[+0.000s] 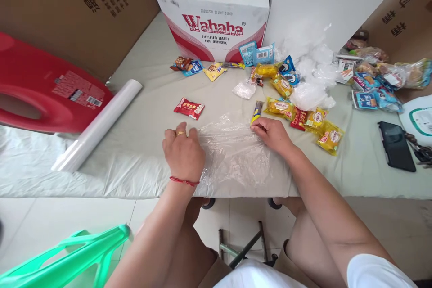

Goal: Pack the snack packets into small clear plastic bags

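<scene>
One clear plastic film (234,155) lies between the left hand (184,155)—fingers curled at its edge, grip indeterminable—and the right hand (275,137), fingertips pinched narrow near a stick packet (258,110), contents indeterminable. Tension evenly.

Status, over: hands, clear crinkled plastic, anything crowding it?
Left hand at left edge of clear crinkled plastic, right hand at its upper right. Plastic spread on pale cloth. Red packet beyond left hand; slim yellow-grey packet by right hand.
</scene>
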Demonstrator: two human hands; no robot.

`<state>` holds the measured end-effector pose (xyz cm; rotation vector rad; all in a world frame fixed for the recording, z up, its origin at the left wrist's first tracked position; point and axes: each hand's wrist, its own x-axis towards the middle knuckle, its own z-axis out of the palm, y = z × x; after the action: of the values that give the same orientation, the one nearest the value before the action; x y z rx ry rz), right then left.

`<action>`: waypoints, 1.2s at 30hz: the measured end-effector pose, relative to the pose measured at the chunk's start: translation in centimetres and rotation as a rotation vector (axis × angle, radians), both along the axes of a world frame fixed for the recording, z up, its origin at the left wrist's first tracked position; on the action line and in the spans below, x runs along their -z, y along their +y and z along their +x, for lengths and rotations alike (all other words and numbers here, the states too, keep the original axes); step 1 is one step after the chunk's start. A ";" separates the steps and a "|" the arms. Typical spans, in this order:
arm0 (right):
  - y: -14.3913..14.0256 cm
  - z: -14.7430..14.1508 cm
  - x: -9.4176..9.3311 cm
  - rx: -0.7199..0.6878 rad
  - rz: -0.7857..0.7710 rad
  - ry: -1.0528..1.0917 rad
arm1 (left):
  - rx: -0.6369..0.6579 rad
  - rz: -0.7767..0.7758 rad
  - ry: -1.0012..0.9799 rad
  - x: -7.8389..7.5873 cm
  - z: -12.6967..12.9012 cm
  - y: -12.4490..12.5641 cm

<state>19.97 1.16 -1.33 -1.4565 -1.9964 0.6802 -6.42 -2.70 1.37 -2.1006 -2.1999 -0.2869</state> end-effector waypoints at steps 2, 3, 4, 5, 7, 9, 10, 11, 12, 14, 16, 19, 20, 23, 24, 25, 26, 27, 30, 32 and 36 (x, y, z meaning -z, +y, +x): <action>0.1 -0.2 0.0 -0.016 0.012 0.008 | 0.004 0.197 -0.076 0.2 1.0 -0.2; 0.1 -0.3 0.0 -0.026 0.021 0.011 | 0.035 0.284 -0.105 0.3 1.6 -0.4; 0.1 -0.4 0.0 -0.037 0.030 0.013 | 0.096 0.343 -0.124 0.5 2.2 -0.6; 0.1 -0.5 0.0 -0.050 0.036 0.014 | 0.208 0.370 -0.135 0.7 2.7 -0.8; 0.1 -0.8 0.0 -0.077 0.044 0.011 | 0.547 0.320 -0.131 1.3 3.4 -1.0; 0.0 -0.9 0.0 -0.084 0.050 0.009 | 0.869 0.185 -0.108 2.0 3.7 -1.0; -0.1 -1.0 -0.1 -0.072 0.044 0.013 | 0.949 0.119 -0.095 2.3 3.8 -0.9; -0.1 -0.9 -0.2 -0.046 0.025 0.024 | 0.959 0.063 -0.083 2.7 3.8 -0.8; -0.2 -0.8 -0.4 -0.011 -0.014 0.038 | 0.907 0.017 -0.076 2.9 3.8 -0.7; -0.3 -0.3 -1.0 0.047 -0.155 0.065 | 0.742 -0.064 -0.074 3.3 3.9 -0.6; -0.5 0.7 -1.6 0.027 -0.365 0.095 | 0.586 -0.137 -0.080 3.4 4.1 -0.6; -1.0 2.6 -2.3 -0.095 -0.636 0.181 | 0.436 -0.212 -0.088 3.2 4.7 -1.2; -1.1 3.2 -2.4 -0.115 -0.686 0.213 | 0.395 -0.230 -0.092 3.1 4.8 -1.5; -1.2 4.7 -2.6 -0.083 -0.720 0.274 | 0.301 -0.251 -0.107 2.4 5.0 -2.2; -1.2 5.0 -2.6 -0.053 -0.702 0.288 | 0.270 -0.235 -0.114 2.2 4.9 -2.2; -1.1 5.1 -2.6 -0.014 -0.664 0.303 | 0.237 -0.210 -0.123 1.9 4.7 -2.1; -0.9 5.2 -2.5 0.032 -0.606 0.315 | 0.206 -0.181 -0.136 1.6 4.4 -1.8; -0.8 5.1 -2.4 0.078 -0.531 0.319 | 0.179 -0.158 -0.152 1.4 4.2 -1.5; -0.2 4.6 -2.0 0.170 -0.302 0.276 | 0.177 -0.139 -0.182 1.3 3.8 -0.3; 0.2 4.5 -1.7 0.195 -0.256 0.240 | 0.226 -0.140 -0.178 1.6 4.0 0.1; -0.1 4.5 -2.0 0.337 -0.105 0.015 | 0.310 -0.129 -0.142 2.7 4.6 -0.5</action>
<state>24.44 1.07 0.67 -1.7897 -1.6676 0.6516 -1.87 -3.18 -1.29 -2.5693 -2.0043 -0.3332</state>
